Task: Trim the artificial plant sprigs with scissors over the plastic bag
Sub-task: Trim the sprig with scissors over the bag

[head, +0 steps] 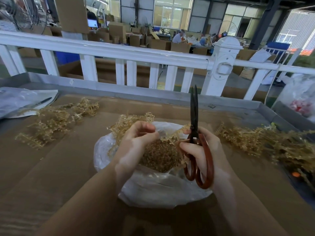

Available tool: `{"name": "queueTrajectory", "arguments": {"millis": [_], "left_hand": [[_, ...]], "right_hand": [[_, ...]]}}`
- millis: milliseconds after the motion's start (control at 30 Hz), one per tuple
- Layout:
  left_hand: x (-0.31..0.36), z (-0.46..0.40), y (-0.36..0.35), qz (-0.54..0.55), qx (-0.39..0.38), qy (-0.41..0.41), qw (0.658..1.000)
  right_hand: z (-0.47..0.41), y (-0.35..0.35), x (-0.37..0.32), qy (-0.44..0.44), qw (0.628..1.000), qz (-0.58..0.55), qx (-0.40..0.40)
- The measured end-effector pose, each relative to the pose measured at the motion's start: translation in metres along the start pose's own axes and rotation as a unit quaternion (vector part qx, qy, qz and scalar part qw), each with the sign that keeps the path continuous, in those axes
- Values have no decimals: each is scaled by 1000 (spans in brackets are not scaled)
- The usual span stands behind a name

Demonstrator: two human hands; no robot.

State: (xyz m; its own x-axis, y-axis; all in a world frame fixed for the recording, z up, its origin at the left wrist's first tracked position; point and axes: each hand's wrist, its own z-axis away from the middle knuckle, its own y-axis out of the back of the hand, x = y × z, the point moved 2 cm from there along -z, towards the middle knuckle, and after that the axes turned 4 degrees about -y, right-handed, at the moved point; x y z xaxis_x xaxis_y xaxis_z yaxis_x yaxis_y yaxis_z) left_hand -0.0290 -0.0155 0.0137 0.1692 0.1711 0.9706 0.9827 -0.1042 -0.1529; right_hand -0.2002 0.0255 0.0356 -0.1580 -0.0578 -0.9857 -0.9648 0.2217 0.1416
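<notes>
Head view. Left hand [136,138]: grip pinches a tan artificial sprig [172,136] above the open plastic bag [153,189], so offcuts fall in. Right hand [202,147]: grip wrapped round red-handled scissors [196,133], blades closed, pointing to 12 o'clock, clear of the sprig. Bag centre of bench [51,167], holding trimmings [160,154]. Sprig pile [56,120] at 10 o'clock; second pile [265,140] at 3 o'clock, both within reach.

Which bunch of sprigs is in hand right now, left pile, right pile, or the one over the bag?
The sprig over the plastic bag: the left hand pinches that sprig; both piles lie untouched on the cardboard.
</notes>
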Motion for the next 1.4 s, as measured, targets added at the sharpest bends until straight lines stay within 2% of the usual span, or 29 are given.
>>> {"name": "queueTrajectory", "arguments": {"millis": [100, 200, 300, 400, 467, 600, 800, 1000, 1100, 1267, 1400], "left_hand": [[0, -1, -8, 1, -38, 81, 996], [3, 0, -13, 90, -69, 146, 983], [11, 0, -13, 166, -78, 153, 971], [13, 1, -12, 188, -89, 154, 966], [14, 1, -12, 191, -96, 154, 965], [13, 1, -9, 177, -112, 149, 966], [12, -1, 2, 82, -135, 122, 980], [12, 0, 5, 26, -155, 138, 978], [7, 0, 4, 67, -122, 161, 977], [-7, -2, 4, 163, 5, 153, 975], [-17, -1, 2, 186, 42, 124, 974]], "right_hand": [[2, -1, -4, 17, 998, 32, -42], [3, -4, -6, 25, 997, 38, -61], [3, -3, -7, 17, 998, -2, -56], [3, -1, -6, -11, 996, -69, -46], [3, 0, -6, -14, 996, -74, -41], [2, 0, -6, -14, 998, -57, -29], [1, 2, -4, -5, 999, -23, -24], [-2, 2, -1, 8, 1000, 0, -9], [-5, 3, -2, 27, 999, 18, 18], [-1, 4, -4, 94, 979, 163, 74], [8, 2, -1, 103, 972, 201, 58]]}}
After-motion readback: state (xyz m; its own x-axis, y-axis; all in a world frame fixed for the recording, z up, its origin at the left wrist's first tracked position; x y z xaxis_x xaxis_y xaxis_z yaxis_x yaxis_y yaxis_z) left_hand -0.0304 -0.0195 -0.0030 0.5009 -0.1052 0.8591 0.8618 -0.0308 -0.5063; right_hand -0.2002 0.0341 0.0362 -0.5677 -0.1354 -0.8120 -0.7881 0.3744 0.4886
